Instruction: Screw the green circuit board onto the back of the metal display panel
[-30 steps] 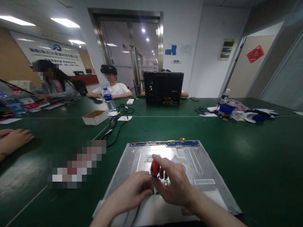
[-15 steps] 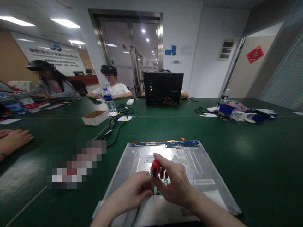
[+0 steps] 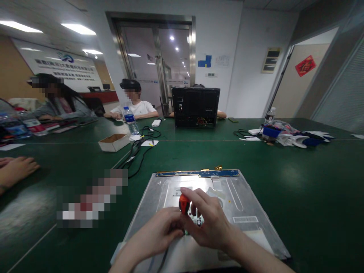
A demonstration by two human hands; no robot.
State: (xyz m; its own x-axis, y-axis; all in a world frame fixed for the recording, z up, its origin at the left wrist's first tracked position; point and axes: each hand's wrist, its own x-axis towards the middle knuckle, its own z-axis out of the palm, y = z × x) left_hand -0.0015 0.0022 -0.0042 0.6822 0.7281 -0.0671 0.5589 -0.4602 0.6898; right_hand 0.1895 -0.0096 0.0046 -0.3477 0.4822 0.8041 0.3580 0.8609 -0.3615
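A flat silver display panel point(image 3: 246, 203) lies back side up in front of me, with a narrow blue circuit strip point(image 3: 182, 173) along its far edge. My right hand point(image 3: 213, 220) grips the red and black handle of a screwdriver point(image 3: 184, 203), standing roughly upright over a small green circuit board point(image 3: 196, 217). The screwdriver's tip is hidden behind my fingers. My left hand point(image 3: 157, 231) rests on the panel close to the board, its fingers curled together; what they hold is hidden. A dark cable point(image 3: 163, 259) runs from below that hand toward me.
Beyond the panel are black cables point(image 3: 136, 146), an open cardboard box point(image 3: 113, 143), a water bottle point(image 3: 130, 120) and a black-backed monitor point(image 3: 196, 107). Plastic bags point(image 3: 292, 136) lie at right. Another person's hand point(image 3: 21, 170) rests at left; people sit across the table.
The screwdriver handle has shifted slightly left and down, and the fingers of my right hand have moved with it. My left hand stays nearly in place.
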